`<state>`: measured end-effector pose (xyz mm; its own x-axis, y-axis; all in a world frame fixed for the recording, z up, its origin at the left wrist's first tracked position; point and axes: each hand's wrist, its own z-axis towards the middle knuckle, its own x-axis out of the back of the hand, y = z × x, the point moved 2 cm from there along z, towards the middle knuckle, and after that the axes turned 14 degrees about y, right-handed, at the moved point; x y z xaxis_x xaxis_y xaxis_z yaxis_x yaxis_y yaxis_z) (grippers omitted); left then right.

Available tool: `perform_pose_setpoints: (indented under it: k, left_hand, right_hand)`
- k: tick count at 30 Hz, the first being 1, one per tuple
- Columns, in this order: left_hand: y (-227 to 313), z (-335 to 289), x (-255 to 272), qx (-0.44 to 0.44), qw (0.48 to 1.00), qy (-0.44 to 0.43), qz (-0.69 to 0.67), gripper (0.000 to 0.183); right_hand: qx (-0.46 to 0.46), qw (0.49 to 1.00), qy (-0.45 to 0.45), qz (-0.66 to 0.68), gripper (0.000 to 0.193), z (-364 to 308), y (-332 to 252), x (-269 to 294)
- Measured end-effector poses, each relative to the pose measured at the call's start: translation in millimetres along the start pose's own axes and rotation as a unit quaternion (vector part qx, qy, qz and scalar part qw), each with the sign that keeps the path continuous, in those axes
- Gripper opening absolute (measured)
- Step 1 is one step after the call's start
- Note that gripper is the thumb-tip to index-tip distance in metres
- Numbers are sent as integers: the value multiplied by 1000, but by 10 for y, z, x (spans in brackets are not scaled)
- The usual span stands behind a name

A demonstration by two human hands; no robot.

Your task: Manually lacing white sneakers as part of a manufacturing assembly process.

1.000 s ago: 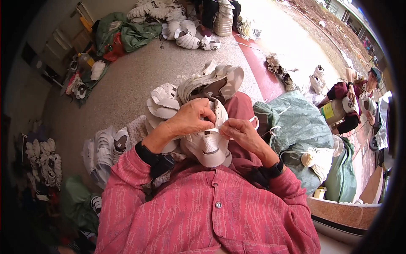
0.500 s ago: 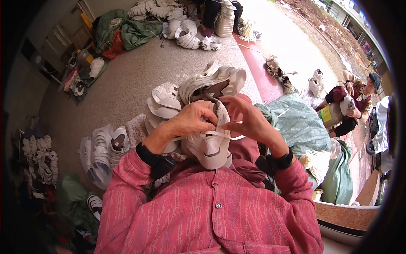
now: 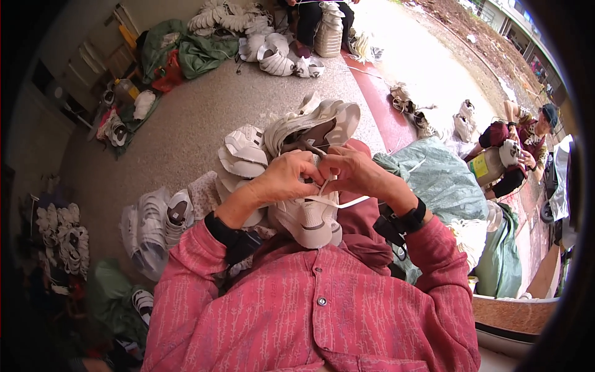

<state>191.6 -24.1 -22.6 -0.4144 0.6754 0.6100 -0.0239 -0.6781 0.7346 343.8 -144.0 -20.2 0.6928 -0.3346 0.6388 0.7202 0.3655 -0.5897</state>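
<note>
On my lap lies a white shoe upper [image 3: 310, 222], its toe pointing towards me. A flat white shoelace [image 3: 347, 203] runs across its front, with a loose end trailing to the right. My left hand [image 3: 288, 178] is closed on the upper's lacing edge, fingertips bent inward. Close against it, my right hand [image 3: 362, 177] pinches the lace at the eyelets; the fingers hide the exact grip point. Just beyond my hands rests a nested stack of white uppers [image 3: 297, 127] with a dark lining showing. More uppers [image 3: 242, 149] lean at its left.
Uppers in clear plastic [image 3: 145, 226] lie left on the floor. A green tarp sack [image 3: 437, 177] is at my right. Another person [image 3: 511, 149] sits far right, holding an upper. Someone else's dark-trousered legs [image 3: 308, 25] show at the top, by piled uppers [image 3: 273, 54].
My right hand has moved left and its spread fingers have closed beside my left hand. The lace's loose end now stretches farther right.
</note>
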Motion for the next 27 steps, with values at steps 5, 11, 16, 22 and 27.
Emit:
perform_pose_setpoints:
  k: [5,11,16,22,27]
  left_hand:
    - [2,-21,-41,-22,998,35,47,14]
    - [-273,84,471,157,962,189,-121,8]
    - [-1104,-258,2594,96,772,628,1,15]
    - [-975,-521,1957,211,813,542,-6,27]
    - [-454,-647,1007,147,927,346,-21,27]
  right_hand:
    - [-2,1000,-10,23,24,40,43,-17]
    - [-11,999,-1,35,28,37,110,-107]
    - [37,998,37,20,34,83,8,-130]
    - [-111,975,113,153,24,-148,131,-124]
    - [-281,905,173,269,28,-473,-3,-59]
